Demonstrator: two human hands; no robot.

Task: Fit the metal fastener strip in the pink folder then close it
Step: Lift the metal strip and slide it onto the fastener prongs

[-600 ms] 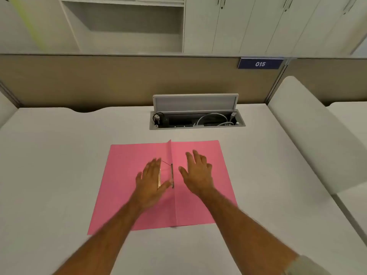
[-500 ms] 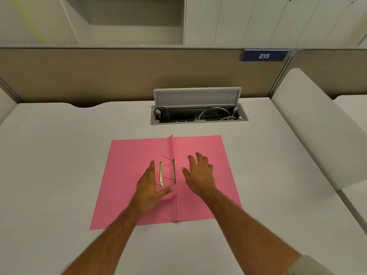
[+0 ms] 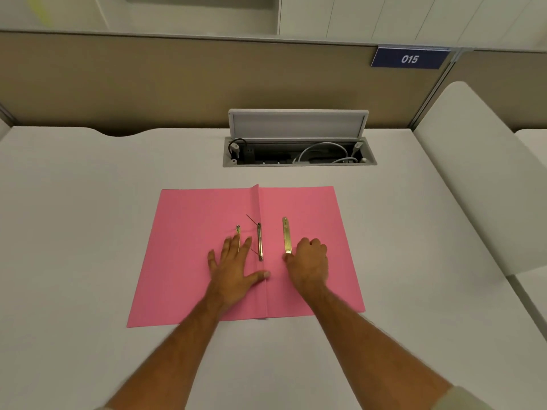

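The pink folder lies open and flat on the desk, spine towards me. A metal fastener bar with two thin prongs sits along the spine. To its right a flat brass fastener strip lies on the right flap. My right hand is curled, thumb and fingertips pinching the strip's near end. My left hand rests flat on the left flap with fingers spread. A thin metal piece pokes out from between its fingers.
An open cable box with a raised lid and white cables is set into the desk behind the folder. A beige partition with a "015" sign stands at the back. A white padded divider borders the desk on the right.
My right hand has curled its fingers and drawn back, and the brass strip now shows on the right flap. My left hand has slid forward over the thin metal piece.
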